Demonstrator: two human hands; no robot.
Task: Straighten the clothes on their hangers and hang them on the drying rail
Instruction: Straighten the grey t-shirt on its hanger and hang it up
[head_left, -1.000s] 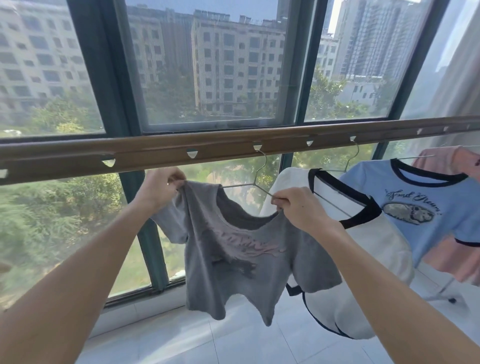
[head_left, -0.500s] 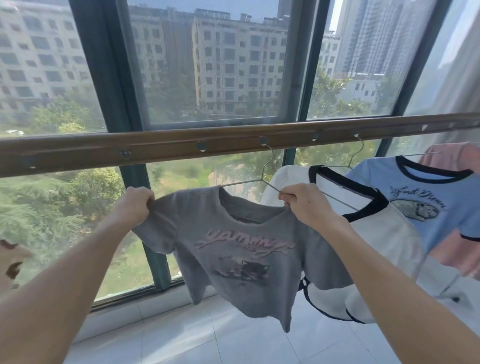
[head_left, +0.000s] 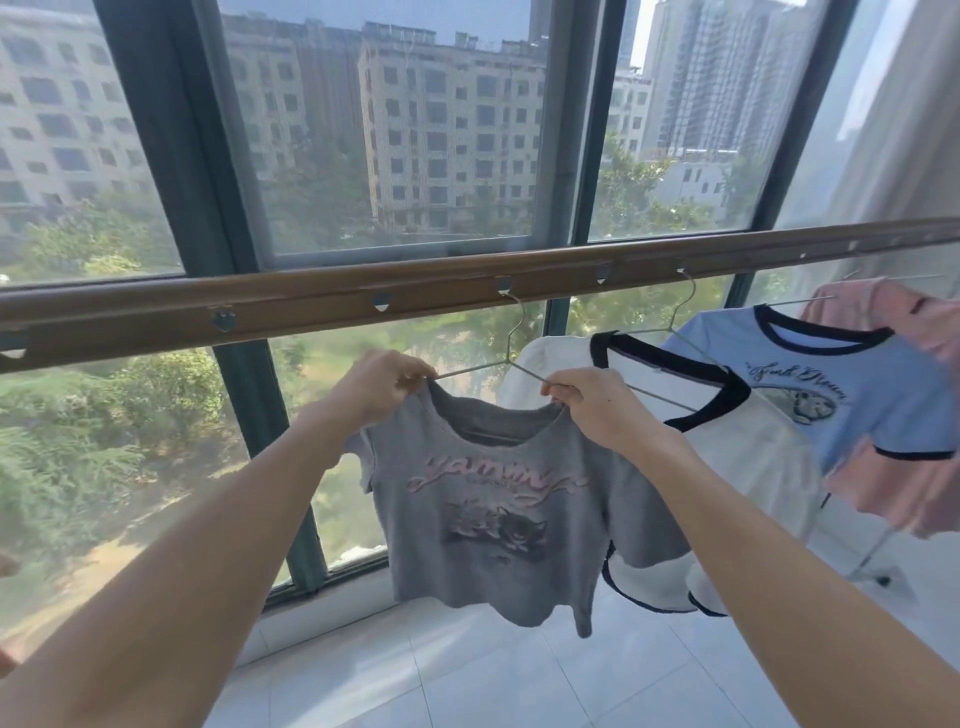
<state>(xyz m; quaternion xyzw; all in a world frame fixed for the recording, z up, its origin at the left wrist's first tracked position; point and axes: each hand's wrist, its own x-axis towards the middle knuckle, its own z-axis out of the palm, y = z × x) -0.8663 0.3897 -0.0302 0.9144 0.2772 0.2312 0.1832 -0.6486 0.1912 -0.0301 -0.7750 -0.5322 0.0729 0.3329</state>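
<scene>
A grey T-shirt with pink lettering hangs front-on from a thin wire hanger, whose hook sits in a hole of the brown drying rail. My left hand pinches the shirt's left shoulder at the collar, on the hanger's arm. At the right side of the collar, my right hand grips the other shoulder. The hanger's lower bar is hidden inside the shirt.
To the right on the same rail hang a white T-shirt with black trim, a blue T-shirt and a pink garment. Large windows stand just behind the rail. White floor tiles lie below.
My left hand slid from the sleeve's outer edge inward to the collar side of the shoulder. The grey shirt now hangs flatter and more squarely, its print fully facing me.
</scene>
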